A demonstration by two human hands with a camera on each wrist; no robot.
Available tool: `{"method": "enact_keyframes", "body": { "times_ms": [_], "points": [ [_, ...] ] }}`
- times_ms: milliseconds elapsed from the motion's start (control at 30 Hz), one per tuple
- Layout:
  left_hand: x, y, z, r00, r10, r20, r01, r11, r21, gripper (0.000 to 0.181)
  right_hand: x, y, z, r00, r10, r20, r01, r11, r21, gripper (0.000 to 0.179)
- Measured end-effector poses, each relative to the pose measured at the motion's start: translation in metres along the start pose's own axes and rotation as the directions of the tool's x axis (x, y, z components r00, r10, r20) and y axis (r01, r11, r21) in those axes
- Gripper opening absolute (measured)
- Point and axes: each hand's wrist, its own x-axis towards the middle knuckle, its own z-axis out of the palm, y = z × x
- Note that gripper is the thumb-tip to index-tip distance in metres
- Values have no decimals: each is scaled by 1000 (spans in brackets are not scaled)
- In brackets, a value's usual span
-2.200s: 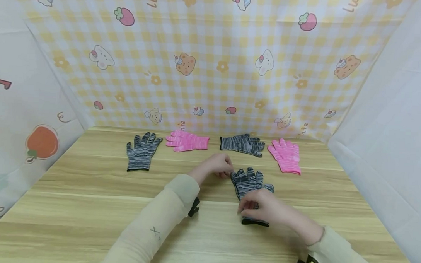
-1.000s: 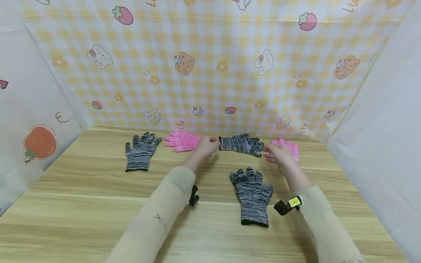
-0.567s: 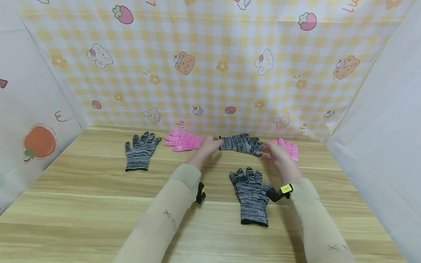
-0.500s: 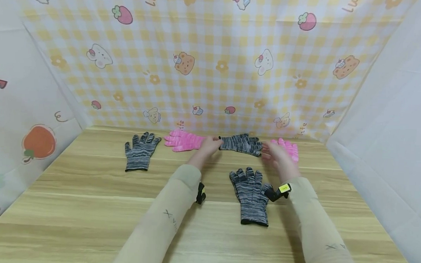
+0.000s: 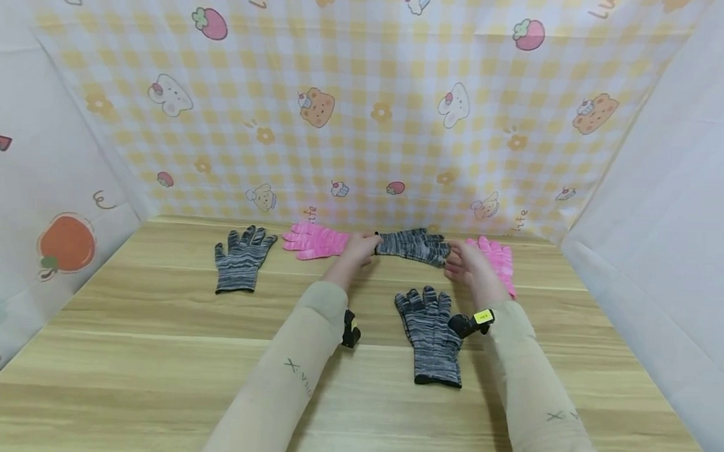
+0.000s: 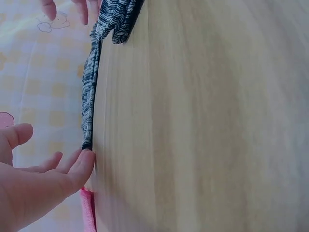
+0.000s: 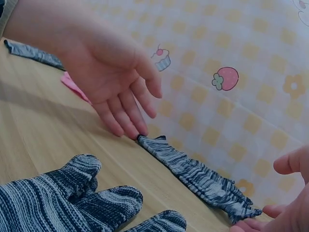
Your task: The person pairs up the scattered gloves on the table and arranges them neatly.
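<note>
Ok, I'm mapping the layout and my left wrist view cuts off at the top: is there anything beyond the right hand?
Observer: Yes, a pink glove; in the head view, the right hand covers part of it.
Operator: Good. And what sits farthest left in the head view?
Observer: A gray striped glove, lying with its fingers toward the patterned backdrop.

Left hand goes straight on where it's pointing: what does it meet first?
Most likely the gray glove between the left hand and the right hand, cuff end first. Gap looks nil; actual contact is hard to confirm.
</note>
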Motion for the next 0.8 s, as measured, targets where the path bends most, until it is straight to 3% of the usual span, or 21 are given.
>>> {"method": "enact_keyframes", "body": {
  "times_ms": [100,300,433,800],
  "points": [
    [0,1,1,1000,-14,-2,13,996,-89,51,3,2,0,1000,6,-4,-6,998,58,66],
    [2,1,3,997,-80,-3,77,965,-251,48,8,5,2,1000,30,7,-30,990,139,66],
    [3,1,4,993,-120,-9,113,953,-280,44,11,7,3,998,53,17,-55,976,212,68],
    [0,-6,9,991,-133,27,135,938,-320,42,18,13,1,998,44,55,-55,974,221,62]
  ]
}}
